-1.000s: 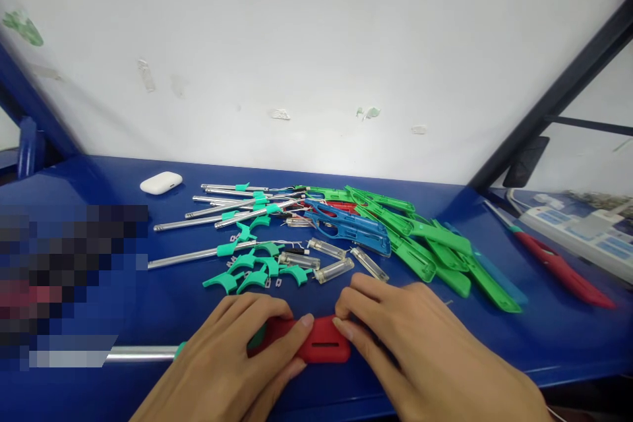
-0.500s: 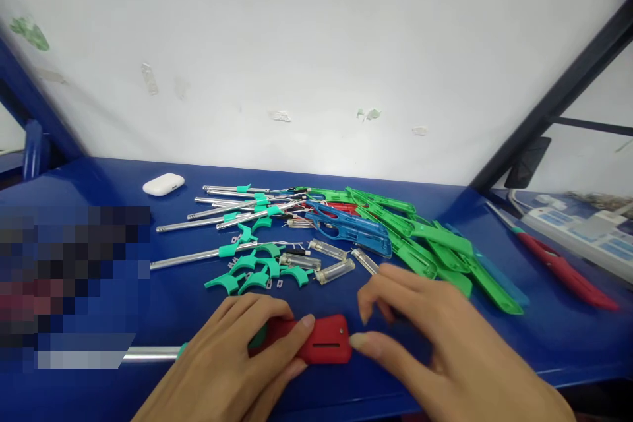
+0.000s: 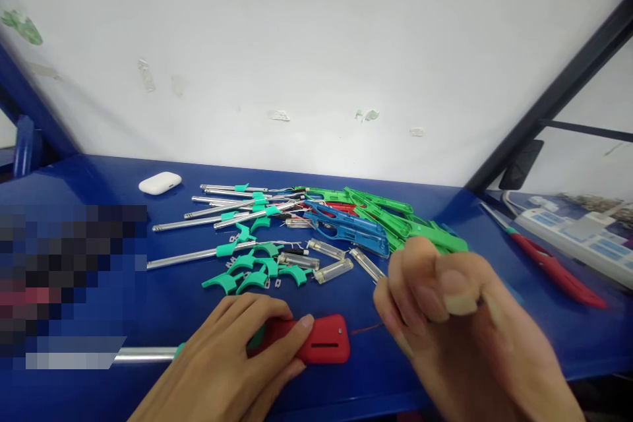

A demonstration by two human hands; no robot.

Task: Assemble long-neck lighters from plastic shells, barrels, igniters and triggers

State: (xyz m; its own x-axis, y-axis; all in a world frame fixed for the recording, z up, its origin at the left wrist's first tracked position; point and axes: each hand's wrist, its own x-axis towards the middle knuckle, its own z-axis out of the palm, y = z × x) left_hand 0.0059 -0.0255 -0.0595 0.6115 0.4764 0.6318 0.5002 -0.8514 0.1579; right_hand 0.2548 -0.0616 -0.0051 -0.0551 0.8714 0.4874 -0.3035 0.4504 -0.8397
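My left hand (image 3: 237, 349) is closed around the red handle of a stick lighter (image 3: 330, 339), holding it down on the blue table near the front edge. A slot and a small metal dot show on the handle's right end. Its silver tube (image 3: 146, 354) sticks out to the left of the hand, with a bit of green at the base. My right hand (image 3: 445, 316) is curled shut just right of the handle, fingertips turned toward me. From under its fingers a thin dark reddish rod (image 3: 366, 328) points at the handle's end; most of it is hidden.
Behind my hands lie metal lighter tubes (image 3: 190, 255), green triggers (image 3: 252, 280), clear fuel tanks (image 3: 334, 271), and blue (image 3: 346, 231) and green half shells (image 3: 386, 211). A red lighter (image 3: 556, 267) and power strip (image 3: 568, 231) are right, a white case (image 3: 159, 182) left.
My right hand has curled shut and rolled over, rising slightly to the right. The thin rod now shows beneath it. My left hand stays on the red lighter. The view has shifted slightly.
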